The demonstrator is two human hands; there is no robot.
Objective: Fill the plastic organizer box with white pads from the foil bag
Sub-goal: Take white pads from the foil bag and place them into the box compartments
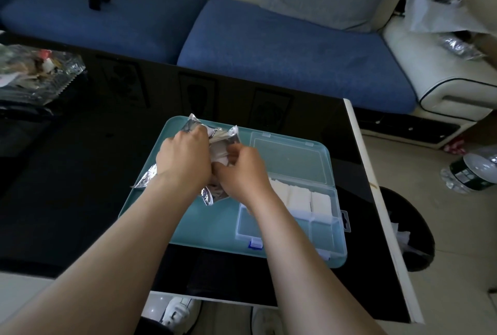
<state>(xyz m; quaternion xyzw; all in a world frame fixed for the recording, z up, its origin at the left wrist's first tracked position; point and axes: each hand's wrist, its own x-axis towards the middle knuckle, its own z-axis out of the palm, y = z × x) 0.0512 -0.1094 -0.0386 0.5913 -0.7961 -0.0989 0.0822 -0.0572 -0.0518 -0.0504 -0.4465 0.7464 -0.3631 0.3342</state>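
- The fingers [233, 150] of the right hand [243, 170] are curled and pinch a white pad [219, 157] at the mouth of a crumpled foil bag [224, 137].
- The left hand [184, 158] grips the bag from the other side, knuckles up and fingers wrapped round the foil. Its fingertips are hidden.
- The two hands work close together over the far part of a teal tray [150, 200], with foil corners jutting out above and below them.
- Just to the right on the same tray lies the clear plastic organizer box [326, 229], its lid [287, 157] laid open toward the sofa.
- The far row of the box holds folded white pads [298, 196] side by side, while the near-row compartments in view look empty.
- The right forearm covers the left end of the box, so a full count cannot be made.
- By this showing the job appears to be about halfway done. The near row is yet to be filled, and the pad now being pinched seems to be next in line.
- The tray rests on a glossy black surface [80, 173] in front of a blue sofa [282, 49].
- A heap of clear and foil packets [40, 76] sits at the left edge of the surface.
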